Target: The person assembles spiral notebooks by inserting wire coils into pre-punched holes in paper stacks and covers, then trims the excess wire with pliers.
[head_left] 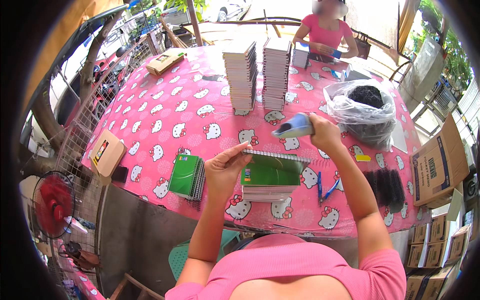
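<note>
My left hand (226, 167) pinches the upper left corner of a green-covered notebook (272, 169), by its row of punched holes. This notebook lies on top of a small pile of notebooks (270, 194) in front of me. A thin dark spiral coil (317, 162) runs along its far edge and sticks out past the right end. My right hand (324, 134) is closed around a blue-grey, flattened, sleeve-like piece (294, 126), raised above the coil. To the left of my left hand stands a pile of green spiral notebooks (186, 176). Blue-handled pliers (326, 189) lie to the right.
Two tall notebook stacks (240, 75) rise beyond my hands. A clear bag of black coils (362, 110) and loose black coils (385, 189) lie to the right, near a cardboard box (440, 160). Another person (327, 32) sits across the pink table (165, 115). A fan (52, 204) is at left.
</note>
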A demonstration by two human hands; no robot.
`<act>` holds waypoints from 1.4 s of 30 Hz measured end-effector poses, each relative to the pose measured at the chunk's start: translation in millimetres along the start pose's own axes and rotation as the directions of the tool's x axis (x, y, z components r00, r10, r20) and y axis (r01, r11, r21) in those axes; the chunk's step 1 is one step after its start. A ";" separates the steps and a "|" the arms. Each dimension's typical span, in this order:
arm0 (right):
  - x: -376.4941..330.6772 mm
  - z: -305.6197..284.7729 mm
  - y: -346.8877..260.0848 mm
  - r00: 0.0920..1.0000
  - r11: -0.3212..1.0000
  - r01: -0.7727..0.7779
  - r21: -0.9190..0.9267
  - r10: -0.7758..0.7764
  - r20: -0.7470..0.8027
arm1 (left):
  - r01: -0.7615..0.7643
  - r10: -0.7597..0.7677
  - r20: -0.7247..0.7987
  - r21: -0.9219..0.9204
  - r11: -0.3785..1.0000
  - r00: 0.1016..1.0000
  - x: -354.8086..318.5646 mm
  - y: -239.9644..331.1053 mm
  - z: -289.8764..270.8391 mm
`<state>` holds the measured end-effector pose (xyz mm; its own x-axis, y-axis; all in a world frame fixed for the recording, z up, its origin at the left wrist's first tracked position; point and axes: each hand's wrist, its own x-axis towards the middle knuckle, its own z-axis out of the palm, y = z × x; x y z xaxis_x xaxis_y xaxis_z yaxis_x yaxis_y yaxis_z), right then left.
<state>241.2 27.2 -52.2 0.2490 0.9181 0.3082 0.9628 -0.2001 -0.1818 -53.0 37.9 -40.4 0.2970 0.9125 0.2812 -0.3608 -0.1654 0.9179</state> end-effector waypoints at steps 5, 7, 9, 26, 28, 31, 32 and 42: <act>-60.7 90.7 85.5 0.973 0.976 -0.170 -0.134 0.188 0.136 | -0.026 0.031 0.167 -0.029 0.999 0.985 15.8 -3.0 -4.4; -94.2 101.8 97.1 0.986 0.990 -0.098 -0.100 0.110 0.123 | -0.384 0.342 0.186 0.285 0.878 0.921 9.8 16.9 5.8; -127.0 77.4 87.5 0.999 0.997 -0.036 -0.075 0.037 0.011 | -0.661 0.612 0.255 0.365 0.656 0.748 -0.2 35.7 16.4; -237.5 66.0 43.4 0.898 0.894 -0.415 0.166 0.373 0.235 | -0.572 0.502 0.274 0.427 0.701 0.820 -45.3 -14.2 41.3; -227.5 41.8 30.0 0.960 0.882 -0.278 0.379 0.241 0.144 | -0.562 0.499 0.260 0.425 0.709 0.826 -47.3 -15.1 41.3; -189.8 -56.7 -63.8 0.998 0.662 -0.060 0.747 0.057 0.030 | -0.557 0.496 0.257 0.445 0.701 0.829 -50.0 -14.6 35.2; -185.0 -68.3 -77.6 0.999 0.691 0.037 0.722 -0.007 -0.045 | -0.565 0.497 0.269 0.438 0.700 0.825 -50.1 -13.7 35.6; -173.9 -75.9 -98.5 0.971 0.746 0.237 0.622 -0.188 -0.144 | -0.566 0.493 0.278 0.402 0.720 0.825 -54.9 -7.5 33.2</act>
<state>111.1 -138.6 -17.0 0.0760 0.8802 0.4685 0.7117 0.2812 -0.6438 -37.3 -23.4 -53.3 0.3133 0.5669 0.7619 -0.0726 -0.7856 0.6144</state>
